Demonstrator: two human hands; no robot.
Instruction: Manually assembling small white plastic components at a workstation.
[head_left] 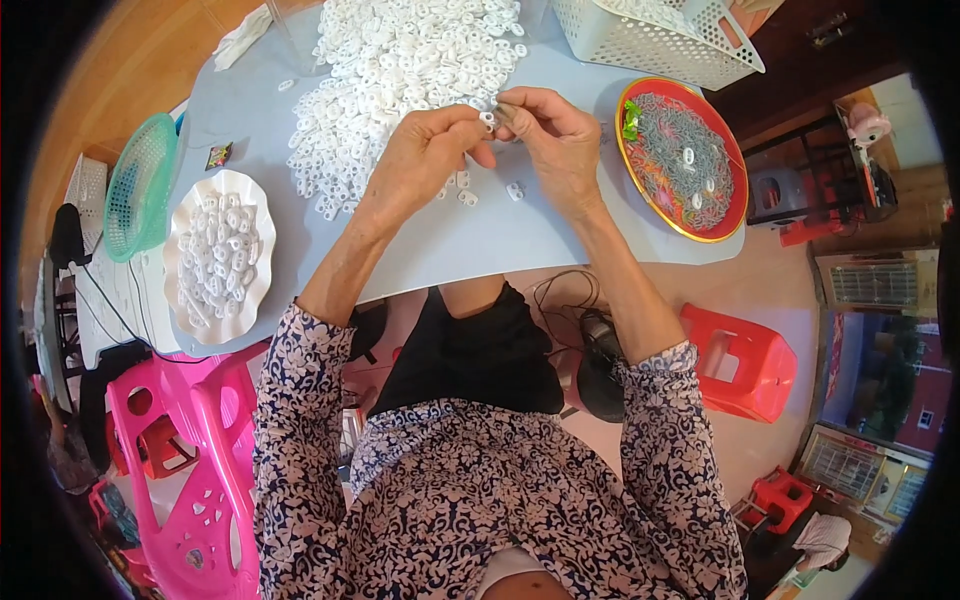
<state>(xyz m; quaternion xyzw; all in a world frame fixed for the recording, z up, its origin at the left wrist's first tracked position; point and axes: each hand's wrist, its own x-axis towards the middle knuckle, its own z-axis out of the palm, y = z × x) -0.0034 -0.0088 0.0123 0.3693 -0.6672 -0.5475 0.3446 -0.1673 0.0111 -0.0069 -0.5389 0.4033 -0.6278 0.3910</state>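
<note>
My left hand (432, 152) pinches a small white plastic piece (487, 119) with holes in it, just in front of a large heap of similar white pieces (400, 75). Close beside it, my right hand (556, 138) has thumb and fingertips pressed together. Something small and greyish may be between those fingertips, but it is too small to name. A few loose white pieces (515, 191) lie on the grey tabletop (480, 240) below my hands. To the right, a red round tray (739, 190) with a gold rim holds many thin grey parts and several white pieces.
A scalloped white dish (262, 262) of white pieces stands at the left, near a green mesh basket (120, 215) and a small wrapped packet (219, 156). A white perforated basket (660, 50) sits at the far right. Pink chair (190, 480) and red stool (745, 365) flank me.
</note>
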